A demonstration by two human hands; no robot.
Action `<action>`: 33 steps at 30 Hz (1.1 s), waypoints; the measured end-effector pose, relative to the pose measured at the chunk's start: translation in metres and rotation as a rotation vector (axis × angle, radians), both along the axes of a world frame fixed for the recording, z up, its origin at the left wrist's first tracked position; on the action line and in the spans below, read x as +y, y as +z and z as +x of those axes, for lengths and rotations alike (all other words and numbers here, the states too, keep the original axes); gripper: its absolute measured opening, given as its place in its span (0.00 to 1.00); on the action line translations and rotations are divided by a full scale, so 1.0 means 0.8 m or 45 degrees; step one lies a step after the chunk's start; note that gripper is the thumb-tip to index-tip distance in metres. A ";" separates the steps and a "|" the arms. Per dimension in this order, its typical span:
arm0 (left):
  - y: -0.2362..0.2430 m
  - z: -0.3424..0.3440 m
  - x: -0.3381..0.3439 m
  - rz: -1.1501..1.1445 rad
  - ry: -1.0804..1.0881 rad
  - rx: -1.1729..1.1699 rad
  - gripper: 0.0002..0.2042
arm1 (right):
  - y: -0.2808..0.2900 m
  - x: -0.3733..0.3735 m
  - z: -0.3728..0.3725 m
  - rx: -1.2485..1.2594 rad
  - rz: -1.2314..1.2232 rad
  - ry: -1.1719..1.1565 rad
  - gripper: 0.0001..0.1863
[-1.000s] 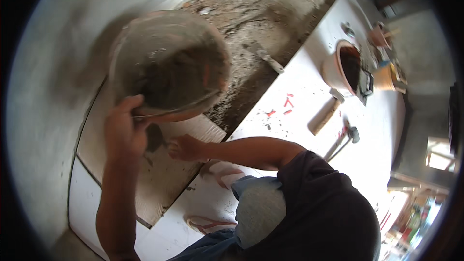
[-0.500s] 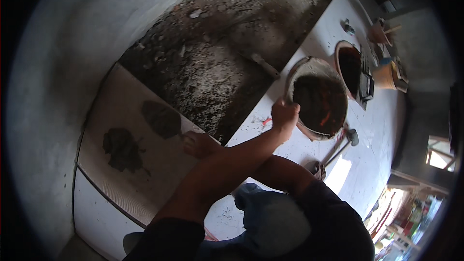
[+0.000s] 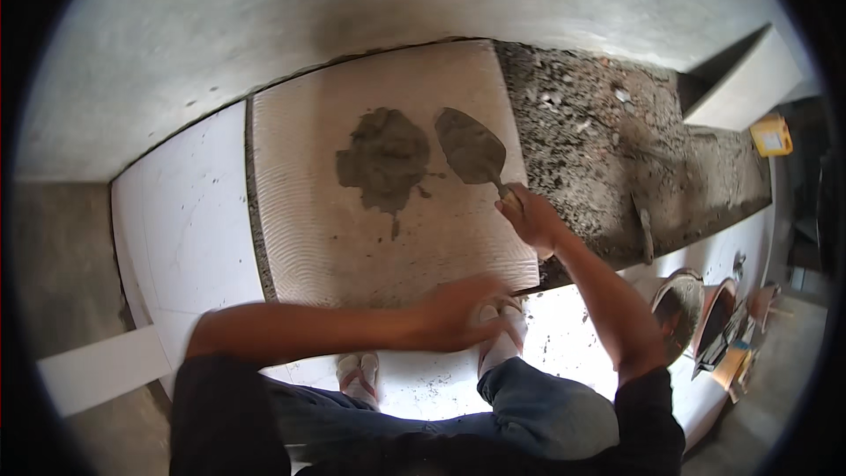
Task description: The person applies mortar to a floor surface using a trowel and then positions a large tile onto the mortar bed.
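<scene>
My right hand (image 3: 529, 216) grips a trowel (image 3: 469, 145) by its handle; its mortar-coated blade is over a light tile (image 3: 308, 115) with combed ridges, right beside a mound of grey mortar (image 3: 383, 159). My left hand (image 3: 458, 308) is below the tile's near edge, above my sandalled feet. It is smeared by motion, so its fingers are unclear. A mortar-crusted bucket (image 3: 688, 304) stands among other containers at the lower right, out of that hand.
A concrete wall (image 3: 264, 9) runs behind the tile, white tiles (image 3: 181, 220) lie left, and rough rubble bed (image 3: 573, 97) lies right with a tool (image 3: 644, 234) on it. A loose board (image 3: 731, 79) and yellow container (image 3: 769, 137) are at the upper right.
My left hand carried the bucket rightward, let it go, and came back toward the middle. The trowel now sits near the mortar mound. The view has swung round toward the wall.
</scene>
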State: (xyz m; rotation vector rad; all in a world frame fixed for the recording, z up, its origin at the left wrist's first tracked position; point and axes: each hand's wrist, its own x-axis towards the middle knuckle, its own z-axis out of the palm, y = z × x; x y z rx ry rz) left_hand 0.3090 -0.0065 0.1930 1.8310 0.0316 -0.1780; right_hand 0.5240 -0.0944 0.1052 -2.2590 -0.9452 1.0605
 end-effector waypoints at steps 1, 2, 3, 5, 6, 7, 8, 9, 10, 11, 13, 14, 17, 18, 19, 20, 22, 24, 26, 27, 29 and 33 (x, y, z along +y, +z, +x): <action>0.008 -0.070 0.029 0.223 -0.033 0.243 0.22 | 0.010 0.022 0.001 -0.109 -0.018 0.168 0.25; 0.035 -0.127 0.057 0.269 -0.126 0.537 0.23 | 0.017 0.049 -0.002 -0.138 -0.126 0.265 0.24; 0.070 -0.171 0.079 0.337 -0.310 0.812 0.23 | 0.018 0.072 -0.004 -0.150 -0.129 0.288 0.24; 0.123 -0.241 0.097 0.388 -0.594 1.102 0.25 | 0.007 0.103 -0.002 -0.313 -0.162 0.501 0.23; 0.142 -0.271 0.094 0.383 -0.628 1.074 0.25 | 0.004 0.120 -0.006 -0.422 -0.233 0.553 0.22; 0.153 -0.293 0.082 0.608 -0.752 0.964 0.26 | -0.001 0.133 -0.004 -0.434 -0.234 0.556 0.22; 0.153 -0.334 0.060 0.838 -0.501 0.724 0.24 | -0.011 0.149 -0.004 -0.477 -0.205 0.530 0.22; 0.166 -0.327 0.054 0.877 -0.411 0.730 0.21 | -0.018 0.166 -0.003 -0.533 -0.187 0.507 0.21; 0.167 -0.306 0.047 0.808 -0.387 0.992 0.21 | -0.019 0.180 0.004 -0.558 -0.194 0.505 0.21; 0.167 -0.293 0.048 0.736 -0.370 1.255 0.21 | -0.019 0.192 0.011 -0.569 -0.220 0.424 0.22; 0.134 -0.319 0.029 0.731 -0.285 1.101 0.19 | -0.028 0.211 0.023 -0.581 -0.246 0.329 0.22; 0.113 -0.333 0.016 0.720 -0.205 0.949 0.17 | -0.035 0.216 0.033 -0.586 -0.250 0.239 0.22; 0.098 -0.322 0.025 0.621 -0.097 0.801 0.18 | -0.057 0.227 0.063 -0.625 -0.243 0.066 0.24; 0.098 -0.315 0.032 0.598 -0.085 0.776 0.19 | -0.060 0.226 0.072 -0.640 -0.224 0.010 0.25; 0.098 -0.307 0.037 0.584 -0.084 0.749 0.19 | -0.062 0.222 0.081 -0.659 -0.233 -0.015 0.25; 0.099 -0.302 0.038 0.562 -0.074 0.735 0.20 | -0.053 0.225 0.076 -0.475 -0.250 -0.071 0.25; 0.098 -0.293 0.046 0.543 -0.073 0.696 0.22 | -0.051 0.228 0.069 -0.217 -0.271 -0.197 0.24; 0.103 -0.285 0.054 0.509 -0.099 0.671 0.23 | -0.056 0.216 0.059 -0.134 -0.290 -0.300 0.25; 0.109 -0.276 0.069 0.447 -0.115 0.631 0.25 | -0.045 0.204 0.052 0.008 -0.326 -0.348 0.26; 0.110 -0.276 0.074 0.443 -0.120 0.617 0.25 | -0.035 0.198 0.047 -0.005 -0.331 -0.356 0.26; 0.110 -0.279 0.084 0.412 -0.282 0.710 0.26 | -0.019 0.187 0.035 0.275 -0.427 -0.463 0.25; 0.098 -0.307 0.086 0.334 -0.154 0.546 0.25 | 0.024 0.177 0.037 0.482 -0.294 -0.537 0.27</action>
